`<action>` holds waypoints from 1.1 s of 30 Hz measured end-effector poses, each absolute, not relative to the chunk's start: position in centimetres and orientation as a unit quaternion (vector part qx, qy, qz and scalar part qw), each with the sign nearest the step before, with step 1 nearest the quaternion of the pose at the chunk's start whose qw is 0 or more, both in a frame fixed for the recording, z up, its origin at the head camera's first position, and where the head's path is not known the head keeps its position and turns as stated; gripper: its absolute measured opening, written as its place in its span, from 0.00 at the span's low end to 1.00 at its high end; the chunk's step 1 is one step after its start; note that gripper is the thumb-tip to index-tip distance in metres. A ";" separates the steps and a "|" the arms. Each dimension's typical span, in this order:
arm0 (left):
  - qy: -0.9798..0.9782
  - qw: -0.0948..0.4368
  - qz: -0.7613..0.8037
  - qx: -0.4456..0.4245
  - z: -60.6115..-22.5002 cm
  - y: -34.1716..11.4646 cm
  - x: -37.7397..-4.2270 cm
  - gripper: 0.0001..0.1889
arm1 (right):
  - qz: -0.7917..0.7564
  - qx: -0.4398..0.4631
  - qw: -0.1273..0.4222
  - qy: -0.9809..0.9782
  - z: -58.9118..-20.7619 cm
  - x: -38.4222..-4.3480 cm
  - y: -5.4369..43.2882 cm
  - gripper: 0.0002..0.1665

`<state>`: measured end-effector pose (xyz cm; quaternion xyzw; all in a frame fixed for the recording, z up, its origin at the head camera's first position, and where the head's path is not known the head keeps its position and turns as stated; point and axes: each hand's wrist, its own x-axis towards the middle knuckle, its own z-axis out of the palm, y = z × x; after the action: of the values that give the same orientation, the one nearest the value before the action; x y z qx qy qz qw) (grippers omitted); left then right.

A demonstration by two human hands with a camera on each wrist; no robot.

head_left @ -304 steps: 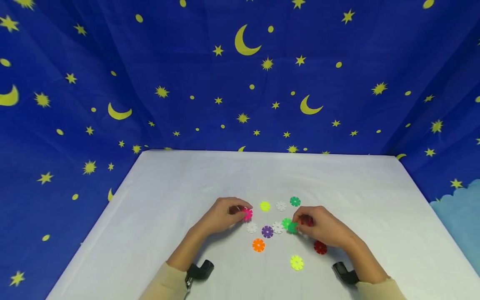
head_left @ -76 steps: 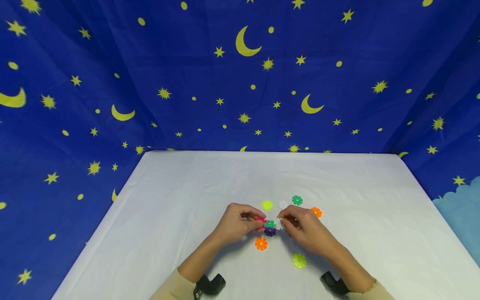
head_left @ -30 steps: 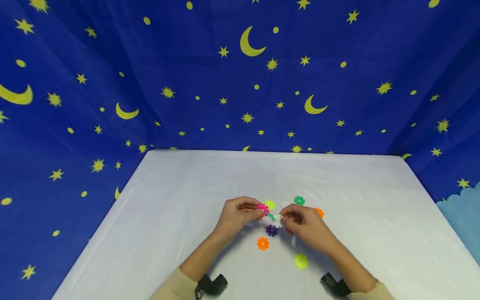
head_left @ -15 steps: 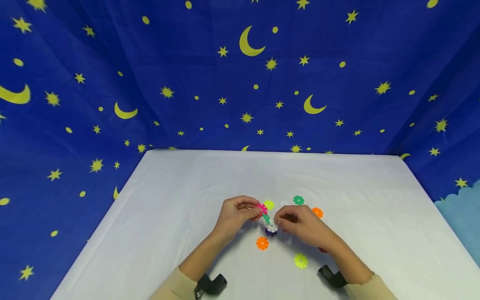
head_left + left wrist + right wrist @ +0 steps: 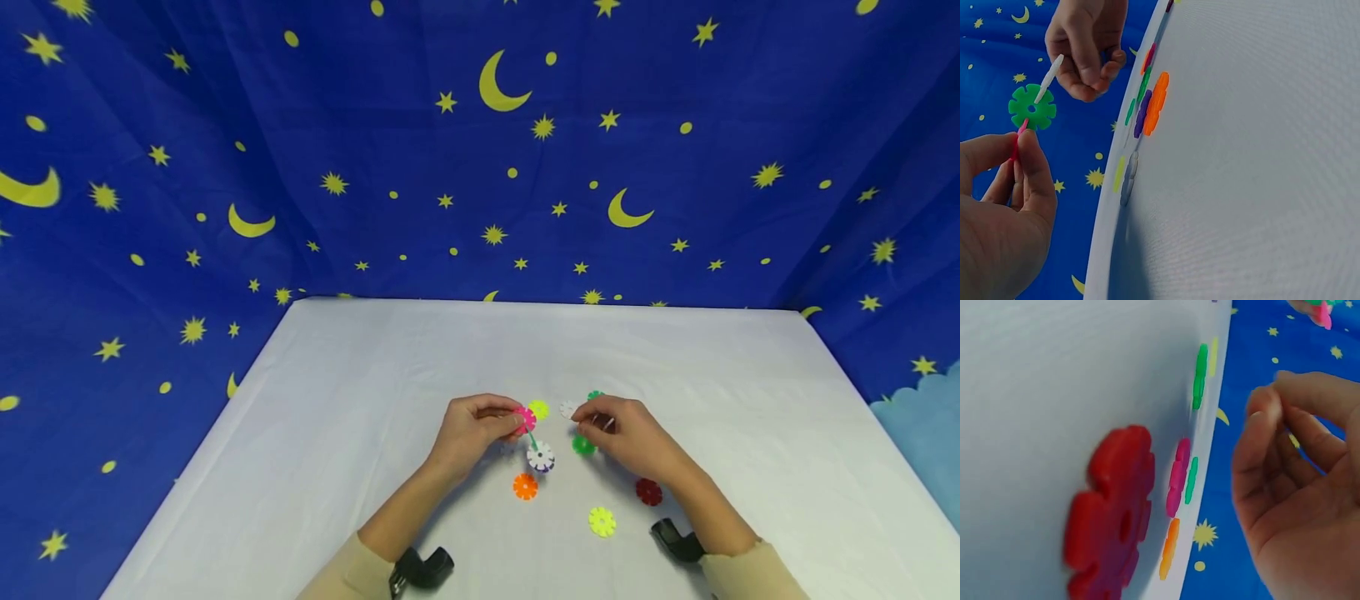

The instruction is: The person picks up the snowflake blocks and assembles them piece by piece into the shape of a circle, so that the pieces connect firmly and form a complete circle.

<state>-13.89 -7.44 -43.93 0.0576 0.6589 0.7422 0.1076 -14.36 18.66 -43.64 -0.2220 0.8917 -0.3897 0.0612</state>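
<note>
My left hand (image 5: 472, 435) pinches a pink notched disc (image 5: 528, 419) between thumb and fingers above the table. A green notched disc (image 5: 1019, 107) is joined edge-on to the pink one, and a white notched disc (image 5: 540, 457) is joined to the green one's far side. In the left wrist view this chain stands above the fingertips. My right hand (image 5: 633, 440) is apart from it, to the right, over a bright green disc (image 5: 583, 446). Its fingers are loosely bent with nothing visible between them; thumb and index tips lie close together in the right wrist view.
Loose notched discs lie around: yellow (image 5: 538, 409), white (image 5: 567, 409), orange (image 5: 525, 487), yellow (image 5: 602, 522), dark red (image 5: 648, 492), purple (image 5: 1142, 114) and magenta (image 5: 1177, 478). A blue star-patterned cloth (image 5: 420, 150) hangs behind the white table (image 5: 360, 367).
Since ten seconds ago, the pink, green and white discs have been joined. Within the last half second my right hand has let go of the white disc and moved right; my left stays nearly still.
</note>
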 end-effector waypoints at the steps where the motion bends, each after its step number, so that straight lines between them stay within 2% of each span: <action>1: 0.660 0.109 0.741 0.059 -44.0 -7.5 -13.9 0.10 | -0.387 -0.222 0.061 0.893 -43.8 -14.4 18.7 0.09; 10: 0.666 0.129 0.731 0.077 -44.0 -7.5 -13.9 0.09 | -0.286 -0.253 0.065 0.922 -44.6 -14.5 19.1 0.16; 23: 0.673 0.154 0.719 0.082 -44.3 -7.4 -13.6 0.09 | -0.283 -0.249 0.078 0.923 -44.5 -14.3 19.1 0.08; 33: 0.653 0.167 0.734 0.084 -44.3 -7.3 -13.7 0.10 | -0.369 -0.249 0.056 0.894 -44.0 -14.3 18.8 0.09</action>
<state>-13.68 -7.35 -44.28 0.0841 0.6526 0.7343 0.1670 -14.30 18.78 -43.95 -0.2492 0.8936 -0.3692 0.0558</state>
